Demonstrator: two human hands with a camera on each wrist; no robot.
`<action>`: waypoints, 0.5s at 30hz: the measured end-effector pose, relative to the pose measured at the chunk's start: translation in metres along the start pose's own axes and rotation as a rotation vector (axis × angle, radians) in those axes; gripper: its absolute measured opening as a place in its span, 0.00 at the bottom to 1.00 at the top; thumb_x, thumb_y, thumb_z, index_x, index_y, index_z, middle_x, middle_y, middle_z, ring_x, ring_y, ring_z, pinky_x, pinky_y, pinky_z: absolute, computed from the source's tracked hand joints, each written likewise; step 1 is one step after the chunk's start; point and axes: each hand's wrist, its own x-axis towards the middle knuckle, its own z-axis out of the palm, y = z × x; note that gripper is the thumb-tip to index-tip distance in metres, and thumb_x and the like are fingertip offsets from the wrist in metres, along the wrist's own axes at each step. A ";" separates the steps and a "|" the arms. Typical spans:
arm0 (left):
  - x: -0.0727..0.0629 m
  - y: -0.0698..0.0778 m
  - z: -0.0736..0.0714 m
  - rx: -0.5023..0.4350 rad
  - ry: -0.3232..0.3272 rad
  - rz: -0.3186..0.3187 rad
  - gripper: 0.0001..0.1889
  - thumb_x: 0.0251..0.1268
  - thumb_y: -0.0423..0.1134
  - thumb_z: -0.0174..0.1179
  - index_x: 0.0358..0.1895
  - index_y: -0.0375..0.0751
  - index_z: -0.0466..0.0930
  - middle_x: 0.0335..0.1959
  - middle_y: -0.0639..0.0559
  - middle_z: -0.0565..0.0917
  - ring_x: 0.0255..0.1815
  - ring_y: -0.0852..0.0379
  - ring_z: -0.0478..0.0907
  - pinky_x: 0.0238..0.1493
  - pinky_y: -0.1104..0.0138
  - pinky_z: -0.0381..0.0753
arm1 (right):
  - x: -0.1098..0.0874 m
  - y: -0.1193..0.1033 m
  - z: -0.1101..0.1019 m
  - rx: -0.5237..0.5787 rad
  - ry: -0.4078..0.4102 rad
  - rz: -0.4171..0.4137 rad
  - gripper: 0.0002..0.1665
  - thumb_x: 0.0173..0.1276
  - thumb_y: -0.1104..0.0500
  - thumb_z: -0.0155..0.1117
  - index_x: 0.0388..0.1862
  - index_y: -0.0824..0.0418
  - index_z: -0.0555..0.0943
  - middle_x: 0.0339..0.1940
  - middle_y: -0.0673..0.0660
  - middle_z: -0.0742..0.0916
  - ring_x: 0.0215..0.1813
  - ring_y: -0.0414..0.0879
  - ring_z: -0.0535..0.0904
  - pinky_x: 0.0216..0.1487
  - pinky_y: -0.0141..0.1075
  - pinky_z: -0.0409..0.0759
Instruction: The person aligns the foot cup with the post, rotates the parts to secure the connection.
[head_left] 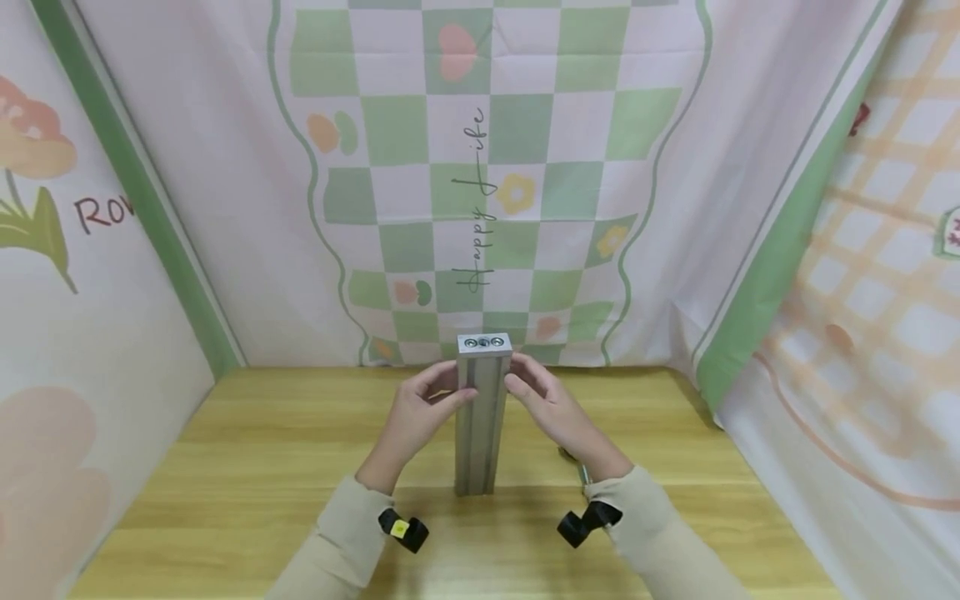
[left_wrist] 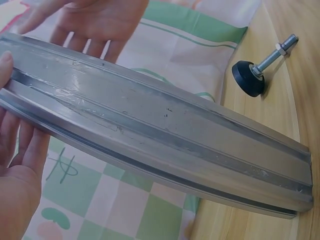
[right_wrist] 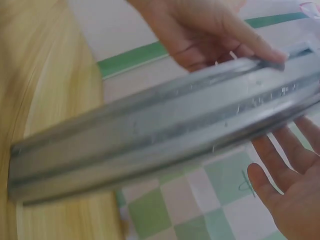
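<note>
An aluminium profile (head_left: pixel 480 433) stands upright on the table, long grooves running down its faces. Its top end (head_left: pixel 484 343) shows three round holes or screw heads in a row. My left hand (head_left: pixel 422 412) holds the upper part from the left, thumb on the front face and fingers passing behind. From the right, my right hand (head_left: pixel 551 408) holds it near the top, with the thumb at the front edge and the spread fingers (right_wrist: pixel 282 155) reaching behind. A levelling foot (left_wrist: pixel 250 77) with a black base, threaded rod and nut lies beside the profile, partly hidden by my right wrist in the head view.
The wooden table (head_left: pixel 300 467) ends at a hanging checked cloth (head_left: pixel 517 125) behind the profile. Printed cloths also flank both sides. A black wrist mount (head_left: pixel 405 531) sits on my left sleeve and another mount (head_left: pixel 588 523) on the right.
</note>
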 end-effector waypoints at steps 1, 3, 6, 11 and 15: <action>0.000 0.000 0.000 -0.001 -0.002 0.000 0.19 0.64 0.41 0.71 0.58 0.45 0.83 0.46 0.49 0.87 0.50 0.52 0.83 0.53 0.63 0.83 | -0.001 0.002 -0.002 -0.012 -0.006 -0.004 0.30 0.83 0.51 0.49 0.76 0.63 0.63 0.71 0.65 0.73 0.71 0.58 0.69 0.70 0.54 0.68; 0.000 -0.001 0.001 -0.003 -0.005 0.001 0.19 0.64 0.41 0.71 0.58 0.45 0.83 0.47 0.49 0.87 0.50 0.52 0.83 0.53 0.63 0.83 | -0.003 0.007 -0.008 -0.029 -0.018 -0.003 0.29 0.83 0.52 0.50 0.75 0.63 0.64 0.69 0.64 0.75 0.69 0.59 0.71 0.69 0.52 0.69; 0.001 -0.003 0.001 -0.011 -0.012 0.004 0.20 0.64 0.41 0.71 0.58 0.45 0.83 0.47 0.49 0.86 0.50 0.52 0.83 0.54 0.63 0.82 | -0.006 0.014 -0.017 -0.037 -0.032 0.001 0.27 0.82 0.53 0.52 0.73 0.61 0.67 0.66 0.62 0.78 0.67 0.58 0.73 0.67 0.50 0.71; 0.001 -0.005 0.000 -0.026 -0.016 -0.009 0.21 0.63 0.40 0.71 0.59 0.44 0.82 0.48 0.48 0.86 0.51 0.51 0.83 0.54 0.63 0.82 | -0.012 0.034 -0.033 -0.090 -0.026 0.087 0.26 0.79 0.49 0.57 0.70 0.57 0.71 0.64 0.60 0.80 0.66 0.56 0.75 0.66 0.50 0.73; 0.001 -0.005 0.000 -0.034 -0.017 -0.014 0.21 0.64 0.39 0.71 0.59 0.44 0.82 0.48 0.48 0.86 0.51 0.51 0.83 0.54 0.63 0.82 | -0.017 0.057 -0.046 -0.145 -0.020 0.151 0.27 0.79 0.47 0.57 0.70 0.58 0.71 0.63 0.61 0.80 0.63 0.56 0.76 0.64 0.52 0.75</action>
